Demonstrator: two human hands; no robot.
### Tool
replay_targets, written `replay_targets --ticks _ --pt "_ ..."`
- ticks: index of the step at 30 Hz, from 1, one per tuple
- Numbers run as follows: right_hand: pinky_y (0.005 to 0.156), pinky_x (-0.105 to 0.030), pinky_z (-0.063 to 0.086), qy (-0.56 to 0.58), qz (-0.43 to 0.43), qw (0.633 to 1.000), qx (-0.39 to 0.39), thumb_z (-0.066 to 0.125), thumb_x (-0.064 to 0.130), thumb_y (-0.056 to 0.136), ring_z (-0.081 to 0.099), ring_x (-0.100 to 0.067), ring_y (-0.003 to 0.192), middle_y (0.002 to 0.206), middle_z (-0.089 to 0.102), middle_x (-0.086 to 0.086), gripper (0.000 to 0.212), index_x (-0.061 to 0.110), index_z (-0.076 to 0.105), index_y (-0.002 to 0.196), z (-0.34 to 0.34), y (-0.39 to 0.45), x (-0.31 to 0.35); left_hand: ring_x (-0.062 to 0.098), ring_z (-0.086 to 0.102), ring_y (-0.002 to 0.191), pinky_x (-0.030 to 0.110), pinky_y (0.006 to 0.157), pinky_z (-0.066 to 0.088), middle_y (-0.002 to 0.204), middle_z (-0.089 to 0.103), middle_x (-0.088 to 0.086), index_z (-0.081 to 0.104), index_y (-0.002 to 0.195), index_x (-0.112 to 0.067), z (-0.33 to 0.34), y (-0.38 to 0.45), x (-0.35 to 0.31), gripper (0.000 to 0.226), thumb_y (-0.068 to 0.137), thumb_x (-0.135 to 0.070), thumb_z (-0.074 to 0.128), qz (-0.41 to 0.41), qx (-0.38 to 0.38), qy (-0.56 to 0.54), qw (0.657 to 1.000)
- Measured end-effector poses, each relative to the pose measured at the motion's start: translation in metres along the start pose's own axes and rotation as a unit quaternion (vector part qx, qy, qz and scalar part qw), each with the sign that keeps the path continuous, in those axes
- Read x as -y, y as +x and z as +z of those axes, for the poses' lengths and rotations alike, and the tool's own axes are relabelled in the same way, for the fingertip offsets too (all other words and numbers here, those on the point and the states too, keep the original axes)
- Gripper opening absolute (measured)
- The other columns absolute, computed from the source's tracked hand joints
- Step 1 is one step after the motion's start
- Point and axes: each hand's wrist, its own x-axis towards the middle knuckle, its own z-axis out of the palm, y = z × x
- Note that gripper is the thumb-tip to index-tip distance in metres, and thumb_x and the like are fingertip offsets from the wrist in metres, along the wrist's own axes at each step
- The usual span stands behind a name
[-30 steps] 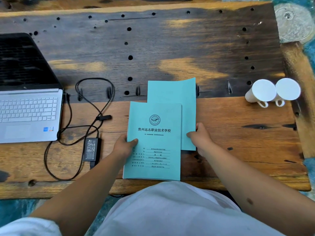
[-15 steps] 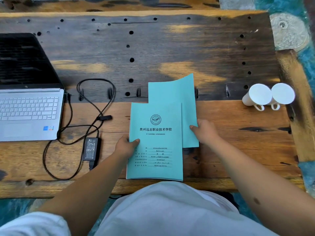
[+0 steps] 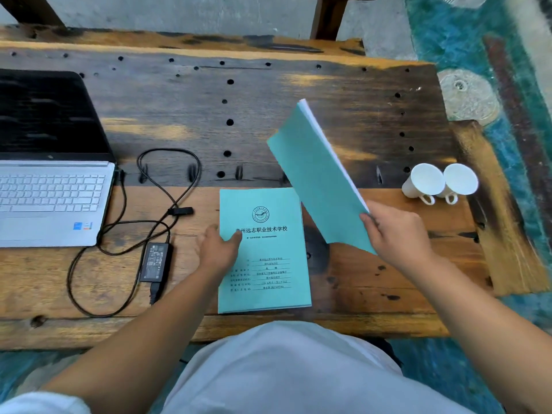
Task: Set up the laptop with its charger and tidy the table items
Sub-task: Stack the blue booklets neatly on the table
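Note:
A teal printed booklet (image 3: 268, 264) lies flat near the table's front edge. My left hand (image 3: 219, 249) rests on its left edge, thumb on the cover. My right hand (image 3: 394, 234) grips the lower corner of a second teal booklet (image 3: 313, 171), which is raised off the table and tilted up to the left, white page edges showing. An open silver laptop (image 3: 50, 201) sits at the left. Its black charger brick (image 3: 155, 261) and looped cable (image 3: 167, 186) lie beside it, the cable reaching the laptop's right side.
Two white mugs (image 3: 439, 182) lie on their sides at the right of the wooden table (image 3: 388, 288). The dark back half of the table has many drilled holes. A round glass dish (image 3: 466, 97) sits beyond the right edge.
My right hand has lifted the rear booklet off the table and swung it up to the right. The front booklet stays put under my left hand. The camera has tilted up.

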Motion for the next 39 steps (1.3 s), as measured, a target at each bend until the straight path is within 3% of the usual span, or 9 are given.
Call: replay_targets --ticks 4,8,14,17,20,24,27,30,39 --pt "0.040 -0.032 0.044 -0.049 -0.124 0.990 -0.041 0.070 0.010 0.078 0.061 -0.028 0.052 0.064 0.065 -0.003 0.020 0.011 0.073 0.098 0.004 -0.021 0.035 0.030 0.063 0.095 0.037 0.076 0.049 0.114 0.064 0.018 0.053 0.112 -0.009 -0.018 -0.021 -0.047 0.046 0.099 -0.052 0.041 -0.097 0.210 -0.380 0.896" --pt "0.041 -0.028 0.042 -0.069 -0.292 0.952 -0.062 0.068 0.006 0.074 0.058 -0.023 0.049 0.066 0.067 -0.005 0.029 0.007 0.076 0.102 0.017 -0.037 0.055 0.025 0.048 0.061 0.017 0.050 0.048 0.062 0.055 0.008 0.052 0.062 -0.009 -0.033 -0.023 -0.028 0.047 0.106 -0.019 0.037 -0.112 0.168 -0.508 0.837" --pt "0.064 -0.032 0.051 -0.077 -0.333 0.937 -0.072 0.060 0.009 0.086 0.068 -0.026 0.080 0.096 0.074 -0.002 0.023 0.013 0.075 0.103 0.036 -0.040 0.044 0.041 0.071 0.096 0.052 0.073 0.059 0.113 0.071 0.023 0.070 0.119 -0.008 -0.061 -0.026 0.018 0.066 0.084 -0.061 0.053 -0.144 0.320 -0.513 0.783" --pt "0.083 -0.042 0.050 -0.048 -0.196 0.979 0.010 0.074 0.010 0.075 0.062 -0.034 0.105 0.119 0.067 -0.009 0.043 0.017 0.069 0.117 0.060 -0.056 0.037 0.041 0.071 0.097 0.052 0.070 0.060 0.117 0.069 0.026 0.050 0.137 -0.004 -0.054 -0.031 0.027 0.054 0.084 -0.014 0.056 -0.167 0.322 -0.518 0.774" --pt "0.104 -0.048 0.039 0.107 0.185 0.973 0.084 0.075 0.017 0.076 0.039 -0.031 0.127 0.142 0.038 -0.012 0.072 0.019 0.042 0.141 0.084 -0.077 0.054 0.040 0.070 0.101 0.052 0.075 0.060 0.121 0.066 0.026 0.050 0.134 -0.003 -0.045 -0.039 0.021 0.051 0.083 -0.004 0.052 -0.149 0.320 -0.552 0.755" --pt "0.090 -0.042 0.043 0.524 0.548 0.649 0.061 0.053 0.003 0.083 0.052 -0.029 0.109 0.123 0.052 -0.016 0.045 0.010 0.045 0.126 0.096 -0.076 0.095 0.039 0.068 0.107 0.048 0.075 0.059 0.128 0.063 0.025 0.045 0.141 -0.002 -0.027 -0.047 0.014 0.059 0.083 0.000 0.052 -0.101 0.311 -0.598 0.732" --pt "0.076 -0.034 0.046 0.761 0.485 0.420 0.094 0.036 -0.007 0.069 0.064 -0.026 0.095 0.106 0.066 -0.014 0.048 0.010 0.059 0.107 0.092 -0.062 0.111 0.038 0.066 0.112 0.048 0.078 0.059 0.132 0.061 0.023 0.043 0.142 -0.004 -0.011 -0.051 0.015 0.056 0.086 0.003 0.048 -0.080 0.294 -0.619 0.724" --pt "0.086 -0.043 0.054 0.840 0.419 0.329 0.101 0.041 0.007 0.078 0.067 -0.032 0.109 0.120 0.070 -0.014 0.048 0.012 0.064 0.119 0.084 -0.036 0.111 0.037 0.065 0.113 0.050 0.081 0.059 0.131 0.063 0.020 0.043 0.141 -0.008 0.001 -0.052 0.018 0.050 0.094 0.009 0.039 -0.061 0.264 -0.625 0.732" --pt "0.076 -0.049 0.059 0.614 0.445 0.624 0.187 0.040 -0.003 0.099 0.071 -0.024 0.099 0.116 0.072 -0.002 0.037 0.022 0.058 0.119 0.111 -0.007 0.091 0.028 0.072 0.095 0.041 0.066 0.062 0.115 0.071 0.018 0.050 0.134 -0.007 -0.001 -0.020 0.037 0.034 0.103 -0.019 0.045 -0.150 0.100 -0.654 0.735"
